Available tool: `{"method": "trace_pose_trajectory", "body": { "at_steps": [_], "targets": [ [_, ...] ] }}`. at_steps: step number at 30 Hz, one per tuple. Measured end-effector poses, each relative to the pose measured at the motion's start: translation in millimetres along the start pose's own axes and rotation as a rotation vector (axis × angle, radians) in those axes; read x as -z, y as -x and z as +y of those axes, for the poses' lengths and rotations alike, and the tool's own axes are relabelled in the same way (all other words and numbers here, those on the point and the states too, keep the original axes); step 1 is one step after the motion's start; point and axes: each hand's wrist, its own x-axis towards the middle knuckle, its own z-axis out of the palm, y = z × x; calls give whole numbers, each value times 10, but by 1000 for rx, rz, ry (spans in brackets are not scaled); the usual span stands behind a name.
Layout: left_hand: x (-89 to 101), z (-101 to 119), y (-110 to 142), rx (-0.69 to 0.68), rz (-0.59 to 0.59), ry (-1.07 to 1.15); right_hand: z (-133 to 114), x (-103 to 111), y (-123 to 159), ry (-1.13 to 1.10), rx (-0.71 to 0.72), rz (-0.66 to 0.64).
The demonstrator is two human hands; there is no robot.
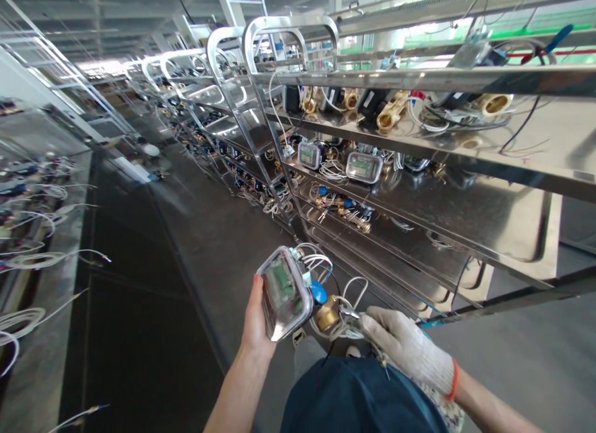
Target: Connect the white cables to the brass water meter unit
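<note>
Bare left hand (255,321) gripping the clear-cased meter (285,291) low centre, fingers wrapped behind it, gloved right hand (404,346) closed on its white wires (347,318), steel shelving (465,216) alongside

Two hands: bare left hand (255,321), gloved right hand (404,349). One glove, white with an orange cuff. One meter (285,293) held, with one clear case, one brass fitting (328,314) and one blue cap (319,292). Two clear-cased meters on the middle shelf (488,216): first meter (309,154), second meter (364,167). Three brass bodies clearly visible on the top shelf (549,135); more may be hidden. Four shelf levels on the near rack. Loose white wires too tangled to count.
</note>
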Motion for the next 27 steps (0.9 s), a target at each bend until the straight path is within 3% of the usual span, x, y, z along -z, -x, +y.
{"method": "trace_pose_trajectory", "body": {
  "at_steps": [8,19,25,27],
  "targets": [
    [54,75,-49,205,-44,42,-174,173,18,168,143,-101],
    [93,22,-81,281,-108,50,-155,219,30,219,131,-101],
    [54,-6,-81,297,-139,-23,-172,222,-7,131,186,-202],
    [37,-8,-62,293,-142,-40,-183,190,-19,148,192,-163]
  ]
}}
